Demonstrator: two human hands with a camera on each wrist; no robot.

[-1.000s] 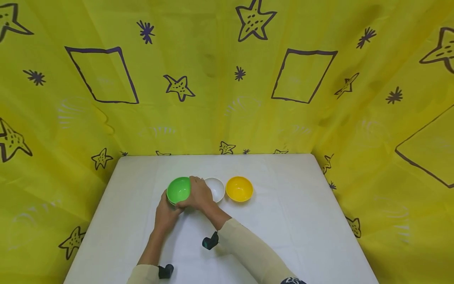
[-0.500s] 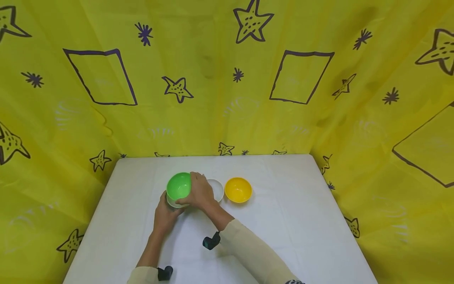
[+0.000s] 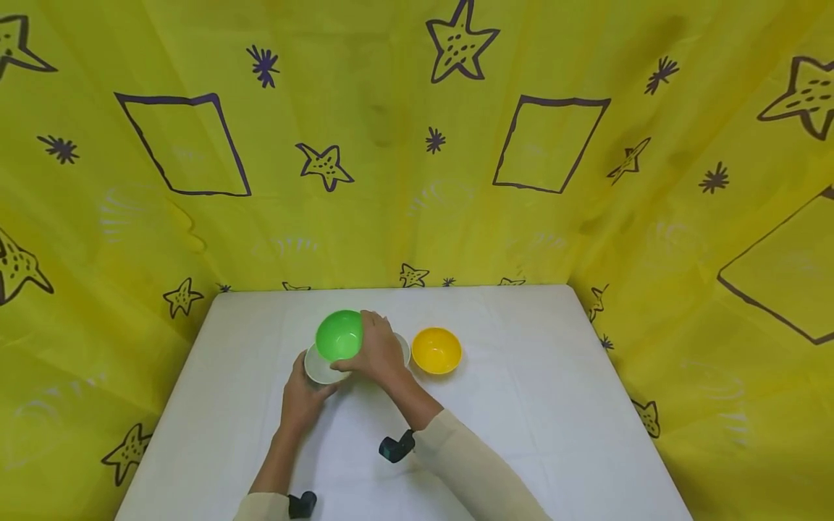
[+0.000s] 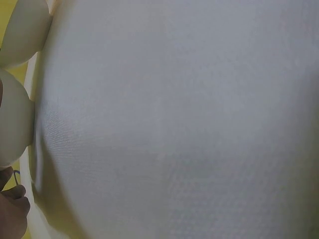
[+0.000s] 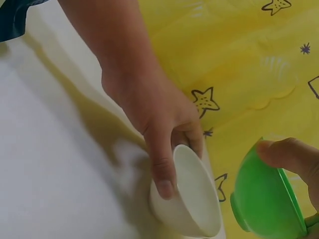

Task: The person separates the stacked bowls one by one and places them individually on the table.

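My right hand (image 3: 381,347) grips a green bowl (image 3: 339,336) by its right side, thumb at the near rim. The green bowl is raised and tilted, overlapping a white bowl (image 3: 319,369) in the head view. That white bowl is held by my left hand (image 3: 302,398), with the thumb (image 5: 162,169) along its outer wall in the right wrist view. There, the green bowl (image 5: 264,194) hangs apart from the white one. A second white bowl (image 3: 405,350) is mostly hidden behind my right hand.
A yellow bowl (image 3: 436,351) stands right of the second white bowl. All is on a white-covered table (image 3: 521,405). Yellow curtains (image 3: 391,239) with drawn stars rise behind it and at both sides. Two pale bowls show at the left wrist view's left edge.
My right hand has lifted the green bowl out of the white one and moved it up and slightly right, uncovering the white bowl. My left hand has stayed almost in place.
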